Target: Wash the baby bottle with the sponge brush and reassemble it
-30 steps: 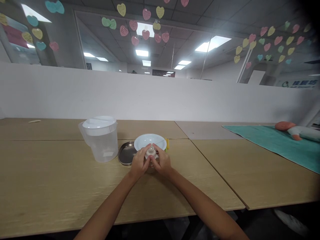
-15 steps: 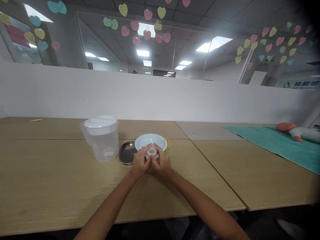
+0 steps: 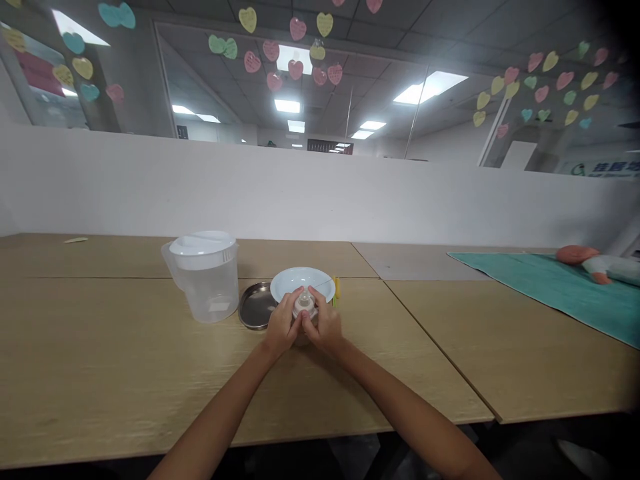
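Note:
My left hand and my right hand close from both sides around a baby bottle. Its clear teat points up, above a pale collar ring. The fingertips and thumbs press on the collar, and most of the bottle's body is hidden below my hands. Just behind it lies a white bowl with a thin tool resting across its rim. A round metal tray is left of my left hand. Something yellow and green shows past the bowl's right side, partly hidden.
A clear plastic pitcher with a white lid stands on the left. At the far right a doll lies on a teal mat. A thin pale strip lies at the back left of the wooden table, before a white wall.
The view has shifted very slightly. Both hands stay on the baby bottle's collar, with barely any finger movement; the other things keep their places.

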A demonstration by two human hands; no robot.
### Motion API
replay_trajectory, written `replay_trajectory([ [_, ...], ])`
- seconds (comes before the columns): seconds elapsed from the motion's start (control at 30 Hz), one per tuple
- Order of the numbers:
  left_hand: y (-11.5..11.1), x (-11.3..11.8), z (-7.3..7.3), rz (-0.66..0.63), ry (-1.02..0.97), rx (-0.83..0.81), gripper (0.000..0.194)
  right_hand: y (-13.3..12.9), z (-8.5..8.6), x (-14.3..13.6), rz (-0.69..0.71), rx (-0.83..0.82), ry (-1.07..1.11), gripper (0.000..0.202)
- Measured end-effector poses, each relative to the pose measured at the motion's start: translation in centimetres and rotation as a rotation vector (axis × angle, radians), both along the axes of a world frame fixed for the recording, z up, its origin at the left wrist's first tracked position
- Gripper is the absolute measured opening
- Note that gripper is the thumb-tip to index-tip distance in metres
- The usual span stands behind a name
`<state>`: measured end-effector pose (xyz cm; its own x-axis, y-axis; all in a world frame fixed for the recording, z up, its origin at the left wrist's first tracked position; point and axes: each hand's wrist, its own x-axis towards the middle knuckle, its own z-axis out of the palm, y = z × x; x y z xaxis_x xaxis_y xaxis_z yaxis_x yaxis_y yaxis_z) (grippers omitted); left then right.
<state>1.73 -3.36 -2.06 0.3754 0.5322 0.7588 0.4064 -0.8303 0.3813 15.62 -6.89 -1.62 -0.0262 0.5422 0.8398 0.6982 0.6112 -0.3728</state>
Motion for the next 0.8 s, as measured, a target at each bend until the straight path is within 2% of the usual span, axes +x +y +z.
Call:
replay_trajectory([
  [0.1, -0.2, 0.0, -0.2, 0.027, -0.027, -0.054, 0.053, -0.2, 0.0, 0.2, 0.029, -0.042, 0.006, 0.051],
  [0.23, -0.1, -0.2, -0.3, 0.058, -0.114, -0.173, 0.075, -0.5, -0.1, 0.5, 0.068, -0.120, 0.038, 0.055],
  [0.3, 0.0, -0.3, -0.2, 0.065, -0.075, -0.173, 0.080, -0.6, -0.1, 0.4, 0.062, -0.135, 0.060, 0.057],
  [0.37, 0.1, -0.4, -0.1, 0.076, 0.006, -0.141, 0.072, -0.5, 0.1, 0.3, 0.052, -0.137, 0.085, 0.059],
  [0.43, 0.1, -0.4, 0.0, 0.087, 0.060, -0.112, 0.054, -0.4, 0.2, 0.1, 0.046, -0.146, 0.112, 0.062],
  [0.53, 0.0, -0.3, 0.2, 0.099, 0.056, -0.102, 0.034, 0.0, 0.2, 0.1, 0.033, -0.162, 0.149, 0.059],
  [0.67, 0.0, -0.2, 0.2, 0.117, 0.050, -0.105, 0.032, 0.3, 0.1, 0.2, 0.064, -0.144, 0.173, 0.044],
  [0.8, 0.1, -0.2, 0.0, 0.118, 0.053, -0.079, 0.031, 0.5, -0.2, 0.4, 0.080, -0.145, 0.199, 0.042],
])
